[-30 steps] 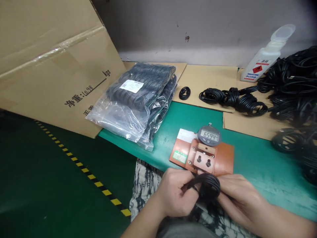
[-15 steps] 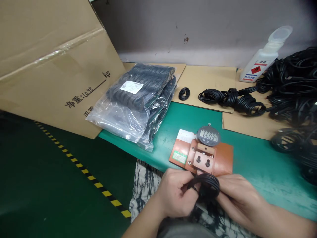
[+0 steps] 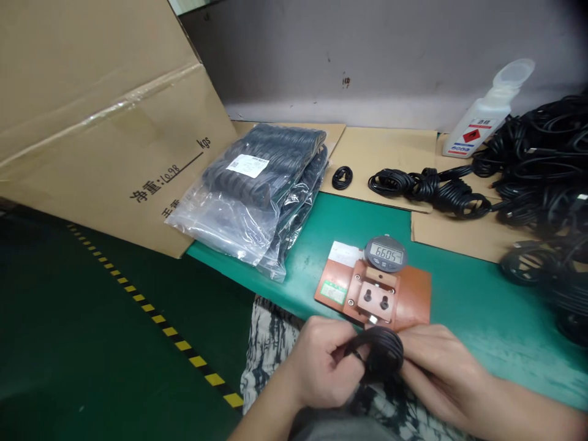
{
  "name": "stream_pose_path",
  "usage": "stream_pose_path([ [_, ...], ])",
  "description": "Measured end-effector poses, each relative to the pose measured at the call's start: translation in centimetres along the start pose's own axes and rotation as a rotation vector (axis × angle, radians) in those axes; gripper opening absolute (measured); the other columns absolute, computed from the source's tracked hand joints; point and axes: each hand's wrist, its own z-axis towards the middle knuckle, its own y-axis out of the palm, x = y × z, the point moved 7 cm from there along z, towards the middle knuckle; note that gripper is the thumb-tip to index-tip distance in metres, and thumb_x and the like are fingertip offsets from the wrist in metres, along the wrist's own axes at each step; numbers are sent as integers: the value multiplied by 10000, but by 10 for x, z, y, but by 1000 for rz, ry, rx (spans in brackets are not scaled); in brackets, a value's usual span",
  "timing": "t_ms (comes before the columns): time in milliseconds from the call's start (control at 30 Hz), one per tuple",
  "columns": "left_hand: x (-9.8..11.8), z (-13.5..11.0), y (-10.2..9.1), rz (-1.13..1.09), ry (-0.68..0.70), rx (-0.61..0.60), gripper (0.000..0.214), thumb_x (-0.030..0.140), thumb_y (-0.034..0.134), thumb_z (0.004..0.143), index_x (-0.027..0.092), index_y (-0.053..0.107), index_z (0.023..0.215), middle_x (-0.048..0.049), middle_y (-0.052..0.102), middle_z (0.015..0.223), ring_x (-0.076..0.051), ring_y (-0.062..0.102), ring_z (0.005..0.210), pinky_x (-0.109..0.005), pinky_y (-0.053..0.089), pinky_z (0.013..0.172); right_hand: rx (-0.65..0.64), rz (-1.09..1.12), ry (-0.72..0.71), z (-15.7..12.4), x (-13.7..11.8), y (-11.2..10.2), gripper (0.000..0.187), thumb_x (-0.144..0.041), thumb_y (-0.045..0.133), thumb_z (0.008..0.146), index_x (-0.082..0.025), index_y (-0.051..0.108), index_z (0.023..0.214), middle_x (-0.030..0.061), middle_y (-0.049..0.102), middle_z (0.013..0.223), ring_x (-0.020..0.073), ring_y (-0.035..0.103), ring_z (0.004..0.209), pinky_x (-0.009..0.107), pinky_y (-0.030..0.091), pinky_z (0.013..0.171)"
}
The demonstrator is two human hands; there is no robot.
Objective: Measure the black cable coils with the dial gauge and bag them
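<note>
A coiled black cable [image 3: 383, 349] is held between my two hands at the front edge of the bench. My left hand [image 3: 324, 361] is closed on the coil's left side, and my right hand [image 3: 441, 364] grips it from the right, its fingertips partly hidden. A small metal connector [image 3: 373, 320] shows just above the coil, at the front of the measuring fixture [image 3: 376, 294]. This fixture has an orange-brown base and pinkish blocks with two black screws. Behind the blocks stands a round digital gauge [image 3: 386, 253], its display lit and reading about 6605.
Clear bags of coiled cables [image 3: 266, 171] lie at the back left, beside a large cardboard box [image 3: 114, 141]. A single coil [image 3: 342, 177] and bundled cables [image 3: 427, 190] rest on cardboard sheets. A white bottle [image 3: 478, 125] stands near a cable heap [image 3: 546, 159] at right.
The metal connector now shows at the front of the fixture, where fingers covered it before. The gauge display went from about 6603 to 6605. The view has shifted slightly.
</note>
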Motion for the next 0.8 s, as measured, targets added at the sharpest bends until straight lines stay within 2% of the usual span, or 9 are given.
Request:
stream_pose_path([
  [100,-4,-13,5,-136,-90,-55,314,264,533,885,192,380,621,32,382,565,-96,378,524,-243,263,516,80,-21,-26,-2,-6,-9,343,-22,460,924,-197,524,1212,31,702,736,160,683,613,240,512,586],
  [167,-13,-25,16,-358,-222,-74,355,395,489,953,170,480,678,3,461,603,-109,438,550,-235,324,534,97,-47,23,-3,-5,-13,322,-69,495,945,-195,505,1241,7,683,680,147,667,559,231,523,579],
  [267,-25,-40,45,-805,-454,-91,444,550,469,947,151,551,769,-4,511,566,-105,470,468,-217,356,469,14,19,46,0,-6,-11,213,-153,494,983,-192,526,1191,-17,634,602,138,619,490,229,490,515],
  [333,-26,-43,63,-992,-536,-127,427,540,514,915,146,558,756,6,507,516,-100,465,409,-207,358,424,-21,70,33,3,-7,-10,119,-177,480,991,-186,568,1070,6,639,606,148,623,517,238,468,503],
  [467,-24,-41,80,-1068,-543,-209,345,440,537,891,130,576,746,-6,532,535,-99,489,415,-201,407,436,-9,96,57,5,-5,-9,148,-161,492,950,-192,555,820,10,588,572,131,544,492,238,399,472],
  [533,-22,-40,80,-1154,-505,-203,232,363,569,846,131,581,841,-21,590,602,-97,509,410,-198,421,435,4,111,71,5,-4,-8,167,-144,512,921,-205,516,765,-19,531,540,115,483,466,233,361,459],
  [600,-19,-40,77,-1281,-436,-183,252,305,605,769,135,581,955,-51,652,714,-98,536,417,-194,427,431,1,153,90,4,-2,-5,175,-123,522,912,-212,488,766,-43,512,529,100,456,453,223,350,466],
  [667,-17,-41,72,-1330,-387,-156,357,337,624,767,139,588,1061,-60,651,799,-90,545,439,-196,445,441,3,180,104,3,-1,-4,173,-112,529,913,-214,478,783,-59,505,530,88,438,446,213,343,471],
  [800,-13,-43,66,-1150,-403,-121,451,521,606,888,156,602,1153,12,508,736,-48,469,466,-198,493,490,23,149,114,3,2,-6,228,-135,537,918,-217,448,723,-55,468,551,89,408,468,215,319,466],
])
